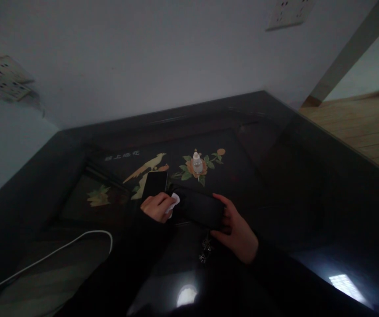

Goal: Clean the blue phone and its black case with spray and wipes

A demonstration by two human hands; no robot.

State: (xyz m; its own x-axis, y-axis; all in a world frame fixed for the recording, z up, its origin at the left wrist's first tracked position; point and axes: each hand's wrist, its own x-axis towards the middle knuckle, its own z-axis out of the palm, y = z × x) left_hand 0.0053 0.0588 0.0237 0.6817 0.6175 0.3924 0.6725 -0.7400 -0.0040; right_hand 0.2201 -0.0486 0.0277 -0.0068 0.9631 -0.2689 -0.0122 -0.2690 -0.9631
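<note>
Holding: my right hand [238, 231] grips the phone [199, 206] by its right end, near the centre of the frame, thumb at the lower edge and forefinger at the upper corner.
Wipe [176, 199]: pinched in my closed left hand [157, 207], by the phone's left end; in this dim light I cannot tell whether it presses on the surface.
Stroke: I judge it best to spread the wipe flat and draw it lengthwise in light, overlapping passes.
Bracing: my right hand does well to hold only the edges, keeping skin off the face while the left hand pushes.
Phone: a thin dark oblong, tilted in the frame, its face nearly without shine.
Second phone [156, 181]: black and smooth, just above my left hand, left of centre.
Bottle [197, 165]: small, pale and translucent, narrowing to a white cap, upright above centre.
Charm [205, 250]: glinting little pieces below the phone; too dark to tell if attached.
Table [248, 189]: glossy black, mirroring light at lower right, decorated with a yellowish bird [151, 164] and peach flowers [189, 167].
Cable [77, 238]: white, smooth, looping across the lower left.
</note>
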